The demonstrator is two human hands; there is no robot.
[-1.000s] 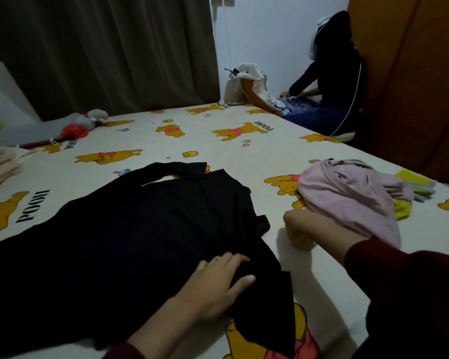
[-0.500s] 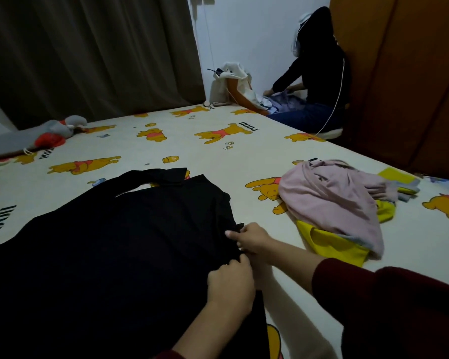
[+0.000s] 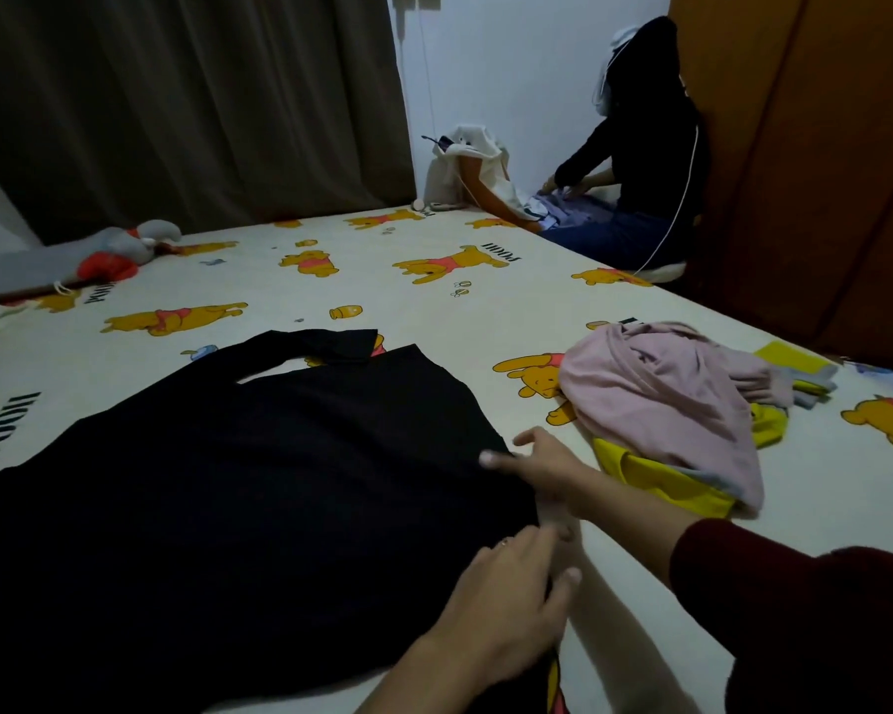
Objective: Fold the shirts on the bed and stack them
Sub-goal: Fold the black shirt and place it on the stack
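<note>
Black shirt (image 3: 238, 497) lies flat across the "POOH"-printed bed (image 3: 434, 322); both the left hand (image 3: 511, 605) and right hand (image 3: 547, 471) pinch its near-right edge, fingers clamped.

Light: dim and even indoors, source unseen.
Shadows: soft ones lay under the arms at lower right.
Black shirt (image 3: 238, 487): nearly featureless.
Edges: wide-angle bending at the frame's sides.
Focus: slightly soft overall.
</note>
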